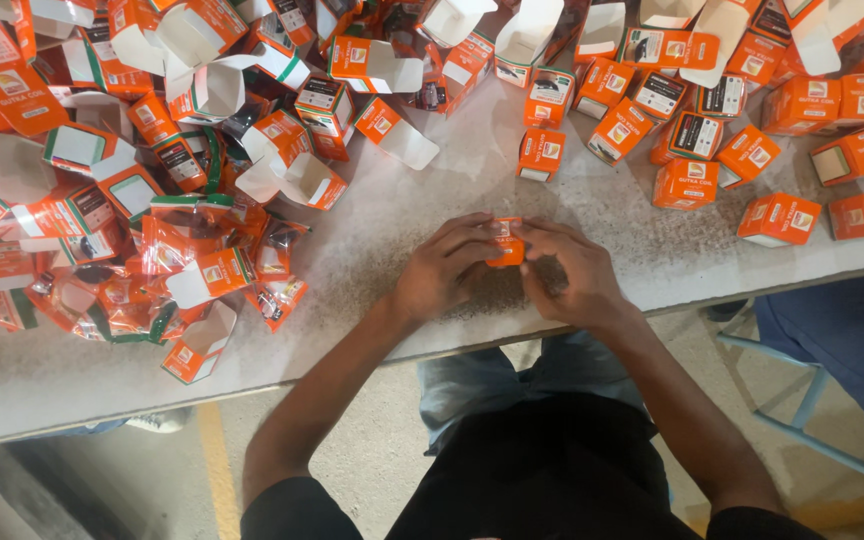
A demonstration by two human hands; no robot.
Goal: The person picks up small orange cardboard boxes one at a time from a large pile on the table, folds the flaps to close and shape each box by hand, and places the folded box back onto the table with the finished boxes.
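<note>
Small orange carton (505, 243) sits between both hands just above the surface (402, 240), near its front edge and roughly at its middle. The left hand (444, 268) closes its grip on the carton's left side, fingers curled over the top. The right hand (570, 272) closes its grip on the carton's right side, fingers bent across it and touching the left hand's fingertips. Most of the carton is covered by the fingers; only its upper face and part of the front show, so whether its flaps are shut cannot be told.

The surface is pale and speckled, with a darker worn patch directly under the hands.

Beyond the hands, towards the far right, closed orange cartons (697, 183) of the same kind lie scattered singly and in loose groups, well apart from the held one. One closed carton (540, 154) lies nearest, straight beyond the hands.

To the left lies a dense heap of open cartons (202, 90) with white insides and flaps standing up. Nearer the front edge on that side lies a pile of clear plastic packets (167, 260) with orange contents, mixed with more open cartons.

Below the surface edge, the person's dark shirt and blue trousers (482, 385) show. At far right, a blue metal frame (812, 400) stands beside a blue cloth.
</note>
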